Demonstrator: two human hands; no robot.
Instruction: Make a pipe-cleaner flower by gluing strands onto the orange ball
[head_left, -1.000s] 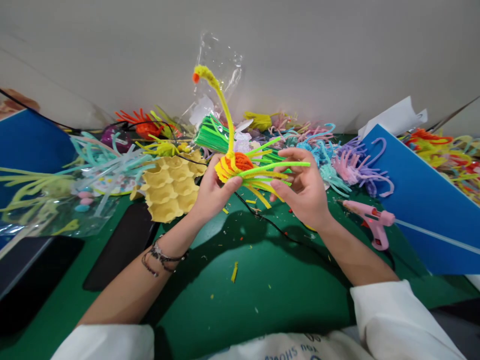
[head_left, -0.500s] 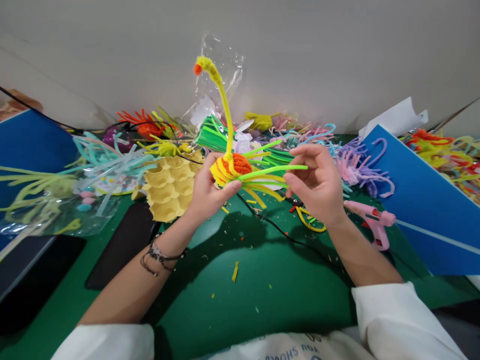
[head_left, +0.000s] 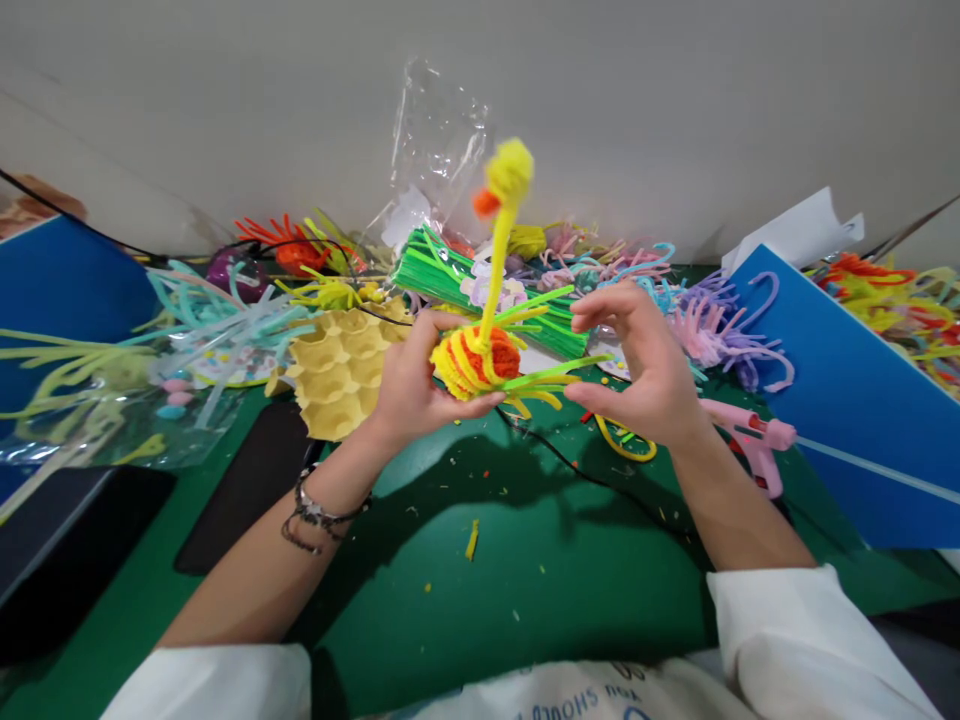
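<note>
A pipe-cleaner bird (head_left: 474, 362) with a yellow and orange wound body is gripped by my left hand (head_left: 412, 385), thumb below and fingers behind. Its long yellow neck rises upright to a fuzzy head with an orange beak, pointing left. Green and yellow stems (head_left: 559, 373) fan out from the body to the right. Just past their ends my right hand (head_left: 637, 370) is open, thumb and fingers apart, with nothing visible between them. Behind the bird lies a bundle of green pipe cleaners (head_left: 442, 275).
A yellow egg-crate tray (head_left: 337, 370) and a dark phone-like slab (head_left: 247, 490) lie left. A pink glue gun (head_left: 754, 440) rests at right before a blue board (head_left: 862, 430). A black cable (head_left: 600, 482) crosses the green table (head_left: 570, 600). Colourful pipe cleaners line the wall.
The bird has turned in my left hand, bringing its head right and slightly lower. Its body has shifted a little right and down. My right hand's fingers have spread wider near the stems.
</note>
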